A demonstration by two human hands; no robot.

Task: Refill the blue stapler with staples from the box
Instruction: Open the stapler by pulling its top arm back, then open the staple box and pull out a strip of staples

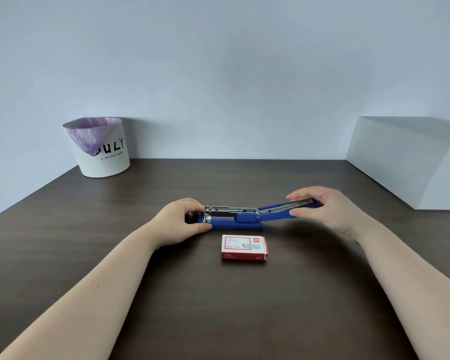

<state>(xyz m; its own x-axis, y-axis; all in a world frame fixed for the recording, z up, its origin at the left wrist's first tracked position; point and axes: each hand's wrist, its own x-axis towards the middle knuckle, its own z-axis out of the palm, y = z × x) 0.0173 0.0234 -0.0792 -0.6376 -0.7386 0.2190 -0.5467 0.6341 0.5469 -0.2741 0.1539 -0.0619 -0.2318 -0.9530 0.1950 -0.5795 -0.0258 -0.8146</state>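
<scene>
While left hand pins stapler base & right hand pinches its lid, staple box lies just beside.

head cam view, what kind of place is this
Probably a desk in a home or office: a dark wood-grain tabletop against a plain wall, a small white wastebasket with a purple liner, and a blue stapler with a staple box.

1. Stapler: blue body, silver metal channel.
2. Staple box, just before the stapler: red and white.
3. Table: dark brown woodgrain.
4. Bin, far left of the stapler: white, black lettering, purple liner.
</scene>
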